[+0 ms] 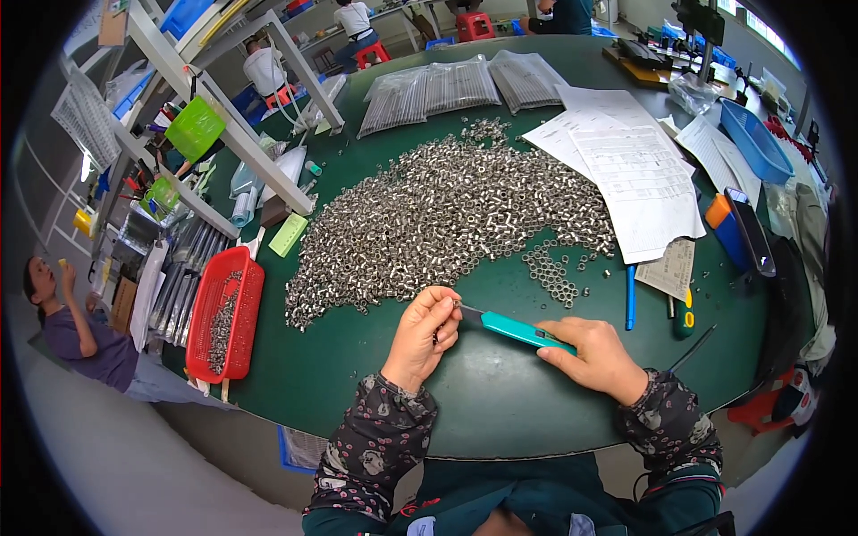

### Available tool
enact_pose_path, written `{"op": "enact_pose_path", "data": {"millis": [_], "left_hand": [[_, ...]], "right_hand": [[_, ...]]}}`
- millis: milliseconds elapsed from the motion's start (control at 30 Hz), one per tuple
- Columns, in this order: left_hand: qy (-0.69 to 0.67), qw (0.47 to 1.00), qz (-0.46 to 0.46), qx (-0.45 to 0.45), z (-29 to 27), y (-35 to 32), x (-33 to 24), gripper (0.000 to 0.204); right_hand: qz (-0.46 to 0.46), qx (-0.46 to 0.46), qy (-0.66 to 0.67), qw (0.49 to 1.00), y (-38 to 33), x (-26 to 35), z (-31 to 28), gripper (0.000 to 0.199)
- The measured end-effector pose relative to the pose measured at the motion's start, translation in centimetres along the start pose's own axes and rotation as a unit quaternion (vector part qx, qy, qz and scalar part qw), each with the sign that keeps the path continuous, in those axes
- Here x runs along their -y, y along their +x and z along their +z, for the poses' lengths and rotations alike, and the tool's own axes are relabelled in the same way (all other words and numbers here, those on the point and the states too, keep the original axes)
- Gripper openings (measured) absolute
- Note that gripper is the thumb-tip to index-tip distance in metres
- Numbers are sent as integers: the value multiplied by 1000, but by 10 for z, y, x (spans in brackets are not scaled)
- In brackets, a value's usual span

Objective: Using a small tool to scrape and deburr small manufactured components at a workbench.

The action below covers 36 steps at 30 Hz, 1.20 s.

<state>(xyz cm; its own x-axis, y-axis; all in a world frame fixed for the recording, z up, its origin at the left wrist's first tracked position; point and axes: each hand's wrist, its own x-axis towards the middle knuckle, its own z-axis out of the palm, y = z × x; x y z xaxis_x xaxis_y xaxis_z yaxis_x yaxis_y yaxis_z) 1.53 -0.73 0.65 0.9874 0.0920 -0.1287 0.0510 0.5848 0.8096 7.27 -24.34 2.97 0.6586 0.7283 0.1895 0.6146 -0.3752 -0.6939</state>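
We've got the teal utility knife (517,330) gripped in our right hand (597,357), fingers wrapped around the handle, blade tip pointing at our left hand (423,337). Left fingertips are pinched on something tiny, can't tell what. It's all just above the green table (500,402), near the pile of small metal nuts (438,214).

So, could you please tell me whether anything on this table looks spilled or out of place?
Nothing looks damaged. The small metal nuts lie in a loose heap on the green table, with stray ones scattered beside the paper sheets.
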Motion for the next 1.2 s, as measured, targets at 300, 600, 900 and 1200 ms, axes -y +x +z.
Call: {"op": "enact_pose_path", "data": {"millis": [300,600,900,1200], "left_hand": [[82,996,-5,-19,2,0,2,12],[15,998,-55,-16,-4,0,1,21],[35,999,-29,-18,-2,1,3,18],[13,1000,9,5,1,1,3,9]], "right_hand": [[-54,-57,-83,993,-2,1,-2,30],[-113,-132,-120,977,0,5,-8,32],[-62,-57,-69,994,1,1,-2,27],[-20,-19,-13,1000,0,-5,1,27]]}}
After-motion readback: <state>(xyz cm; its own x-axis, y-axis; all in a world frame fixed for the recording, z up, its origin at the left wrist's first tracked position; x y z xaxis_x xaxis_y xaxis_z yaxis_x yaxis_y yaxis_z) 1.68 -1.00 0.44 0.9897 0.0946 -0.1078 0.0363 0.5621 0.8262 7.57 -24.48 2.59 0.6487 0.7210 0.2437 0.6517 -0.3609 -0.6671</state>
